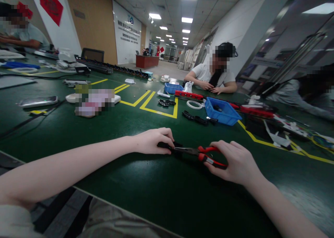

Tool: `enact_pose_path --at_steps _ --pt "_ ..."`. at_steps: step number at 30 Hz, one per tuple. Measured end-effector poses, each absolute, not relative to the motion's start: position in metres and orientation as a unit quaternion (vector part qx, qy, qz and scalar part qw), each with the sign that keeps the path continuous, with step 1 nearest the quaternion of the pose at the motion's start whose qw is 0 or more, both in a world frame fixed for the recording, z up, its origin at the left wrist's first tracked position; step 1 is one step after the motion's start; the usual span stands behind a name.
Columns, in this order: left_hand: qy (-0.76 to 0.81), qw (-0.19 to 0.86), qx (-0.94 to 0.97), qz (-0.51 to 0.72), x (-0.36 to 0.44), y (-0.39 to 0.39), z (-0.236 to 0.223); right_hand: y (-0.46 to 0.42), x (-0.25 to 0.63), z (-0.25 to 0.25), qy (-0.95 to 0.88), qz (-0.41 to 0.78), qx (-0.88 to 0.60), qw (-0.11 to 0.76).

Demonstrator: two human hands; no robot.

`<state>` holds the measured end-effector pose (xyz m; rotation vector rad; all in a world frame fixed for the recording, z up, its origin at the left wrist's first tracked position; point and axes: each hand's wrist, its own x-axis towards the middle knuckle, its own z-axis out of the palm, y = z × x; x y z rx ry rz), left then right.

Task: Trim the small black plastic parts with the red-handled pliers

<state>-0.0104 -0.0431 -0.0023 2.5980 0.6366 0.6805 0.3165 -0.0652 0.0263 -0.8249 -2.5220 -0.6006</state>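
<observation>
The near edge of the green worktop slants from the left side of the view down toward the bottom middle, passing beneath the left forearm. Between that edge and the hands lies a broad bare stretch, and more bare surface spreads to the right of the right forearm. Beyond the hands the room narrows: a row of black parts lies nearest, with a blue bin just beside it and a white ring behind. Yellow tape marks out boxes farther left, well apart from both wrists.

The left forearm reaches in from the left, almost level, its wrist nearly straight. The left hand pinches a small black piece between thumb and bent fingers, low over the worktop. The right forearm rises from the lower right corner, and the right hand grasps the red handles of a pair of pliers, thumb below, fingers above. Their slim nose points left and meets the black piece; whether it grips or merely touches, I cannot tell.
</observation>
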Motion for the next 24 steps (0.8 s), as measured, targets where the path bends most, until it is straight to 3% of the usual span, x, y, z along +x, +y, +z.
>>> enact_pose_path --at_steps 24 --pt "0.23 0.177 0.925 0.247 -0.0106 -0.0402 -0.0027 -0.0587 0.3191 0.0202 -0.917 -0.17 -0.321 0.164"
